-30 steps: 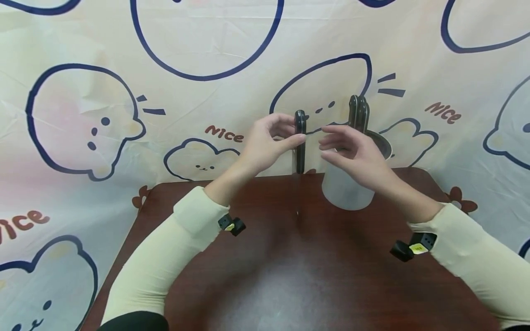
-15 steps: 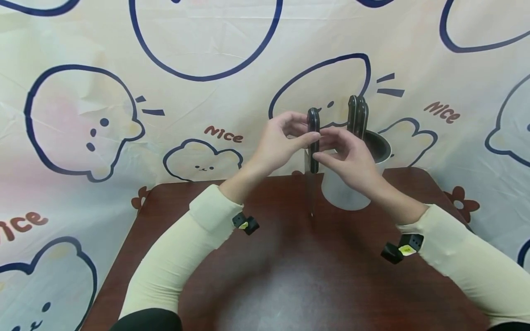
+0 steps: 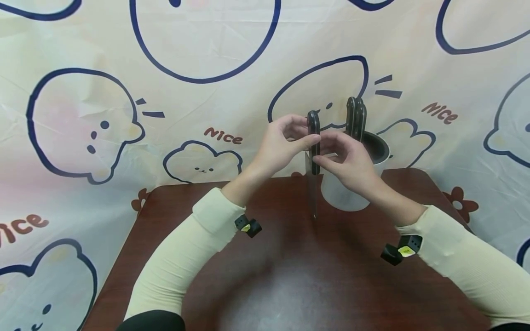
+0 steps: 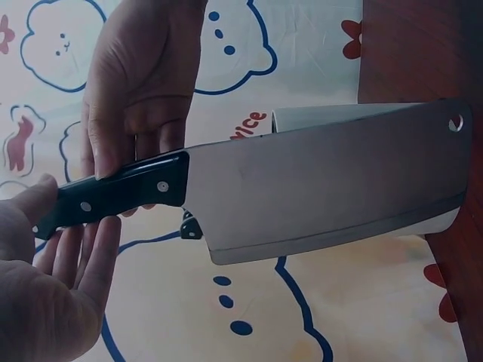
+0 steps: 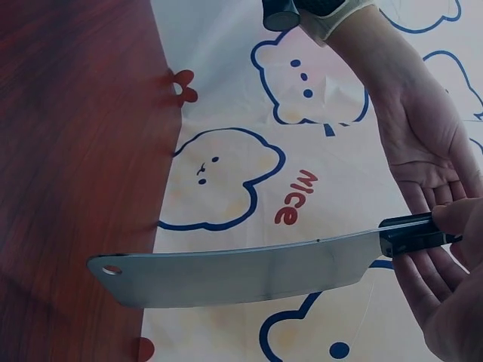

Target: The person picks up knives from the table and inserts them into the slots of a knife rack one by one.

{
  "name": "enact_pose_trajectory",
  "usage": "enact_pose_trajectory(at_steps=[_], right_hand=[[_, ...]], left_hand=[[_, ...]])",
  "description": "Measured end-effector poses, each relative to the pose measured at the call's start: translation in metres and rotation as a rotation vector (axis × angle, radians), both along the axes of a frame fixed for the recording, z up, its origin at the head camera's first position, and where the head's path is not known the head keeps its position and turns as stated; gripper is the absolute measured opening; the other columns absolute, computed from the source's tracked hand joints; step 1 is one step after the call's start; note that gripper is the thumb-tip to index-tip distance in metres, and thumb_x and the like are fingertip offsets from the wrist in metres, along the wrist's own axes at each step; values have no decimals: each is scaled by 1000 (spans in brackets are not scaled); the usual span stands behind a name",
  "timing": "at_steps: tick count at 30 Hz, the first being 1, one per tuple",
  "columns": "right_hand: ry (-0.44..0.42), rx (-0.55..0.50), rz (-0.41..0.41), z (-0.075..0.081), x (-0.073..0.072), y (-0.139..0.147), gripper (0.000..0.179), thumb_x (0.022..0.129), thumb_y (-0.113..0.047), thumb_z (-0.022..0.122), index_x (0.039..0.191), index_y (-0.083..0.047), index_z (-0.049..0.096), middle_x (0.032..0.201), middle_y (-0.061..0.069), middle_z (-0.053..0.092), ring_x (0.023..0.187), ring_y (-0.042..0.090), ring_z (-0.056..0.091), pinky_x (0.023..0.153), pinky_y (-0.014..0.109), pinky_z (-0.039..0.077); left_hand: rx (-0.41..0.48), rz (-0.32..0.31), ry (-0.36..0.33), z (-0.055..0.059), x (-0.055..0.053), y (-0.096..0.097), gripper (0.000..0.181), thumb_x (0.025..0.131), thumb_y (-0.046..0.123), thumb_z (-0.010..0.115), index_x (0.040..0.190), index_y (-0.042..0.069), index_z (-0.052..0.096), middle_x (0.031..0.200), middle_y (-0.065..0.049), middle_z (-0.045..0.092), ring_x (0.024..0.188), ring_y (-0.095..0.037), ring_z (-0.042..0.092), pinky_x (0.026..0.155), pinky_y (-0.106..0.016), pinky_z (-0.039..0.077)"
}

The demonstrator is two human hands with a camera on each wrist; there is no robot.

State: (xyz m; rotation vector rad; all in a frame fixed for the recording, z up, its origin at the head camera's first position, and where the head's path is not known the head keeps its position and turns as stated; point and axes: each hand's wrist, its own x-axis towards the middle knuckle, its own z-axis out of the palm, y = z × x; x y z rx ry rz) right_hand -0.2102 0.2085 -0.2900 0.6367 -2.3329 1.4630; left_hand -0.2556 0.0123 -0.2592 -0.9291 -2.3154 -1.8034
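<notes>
A cleaver point(image 4: 324, 185) with a broad steel blade and a dark riveted handle hangs blade-down above the table in the head view. My left hand point(image 3: 280, 140) grips the upper part of the handle between thumb and fingers. Lower on the same handle, near the blade, my right hand point(image 3: 349, 158) pinches with thumb and fingertips. The right wrist view shows the whole blade point(image 5: 241, 279), with a hole near its far corner. Just behind my right hand stands a white cylindrical container point(image 3: 341, 195), partly hidden by that hand.
Several dark knife handles point(image 3: 356, 117) stick up from the container, whose inside is dark. The reddish-brown table point(image 3: 256, 276) ends at a patterned cloth point(image 3: 198, 105) hanging behind it. Small black cameras sit on both wrists.
My left hand has carried the cleaver to the right, towards the container. My right hand, apart from it a second ago, has taken hold of the handle. Little differs in the last half second.
</notes>
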Motion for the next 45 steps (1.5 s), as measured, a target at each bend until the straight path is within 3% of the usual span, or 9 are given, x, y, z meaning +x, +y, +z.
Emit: enact_pose_trajectory(at_steps=[9, 15, 28, 35, 41, 45], right_hand=[[-7, 32, -29, 0, 0, 3, 44, 91, -2, 74, 133, -5, 61, 118, 9, 67, 102, 15, 66, 89, 21, 55], [-29, 41, -42, 0, 3, 9, 43, 92, -5, 74, 133, -5, 61, 118, 10, 67, 103, 15, 65, 94, 24, 54], [-114, 54, -139, 14, 24, 27, 46, 94, -10, 73, 136, -4, 57, 123, 13, 66, 101, 8, 66, 85, 17, 51], [-132, 66, -158, 16, 37, 43, 46, 96, -14, 73, 138, -6, 57, 121, 8, 66, 102, 8, 66, 86, 15, 50], [-150, 75, -232, 15, 49, 61, 46, 95, -15, 74, 137, -10, 58, 118, -4, 66, 104, 5, 65, 85, 12, 50], [-145, 55, -231, 14, 53, 75, 43, 95, -11, 73, 136, -11, 59, 115, -9, 67, 104, 4, 65, 84, 11, 50]], left_hand=[[-16, -5, 0, 0, 1, 0, 38, 93, 23, 77, 125, 7, 65, 103, -3, 73, 98, -14, 68, 96, -35, 50], [0, -40, -25, -2, 0, -1, 38, 95, 21, 74, 128, 5, 64, 108, -6, 72, 96, -19, 69, 88, -32, 56], [-7, -44, -85, -12, -3, -9, 37, 101, 28, 65, 132, 7, 62, 119, -6, 68, 103, -20, 69, 88, -29, 58], [-77, -11, -138, -21, -8, -5, 39, 102, 33, 64, 132, 8, 63, 119, -5, 68, 99, -16, 70, 88, -30, 57], [-123, -14, -207, -33, -12, 2, 44, 103, 36, 62, 138, 8, 60, 132, -8, 64, 101, -21, 71, 89, -33, 58], [-144, -9, -247, -43, -16, 8, 51, 103, 39, 61, 143, 8, 55, 140, -8, 59, 99, -24, 72, 90, -35, 58]])
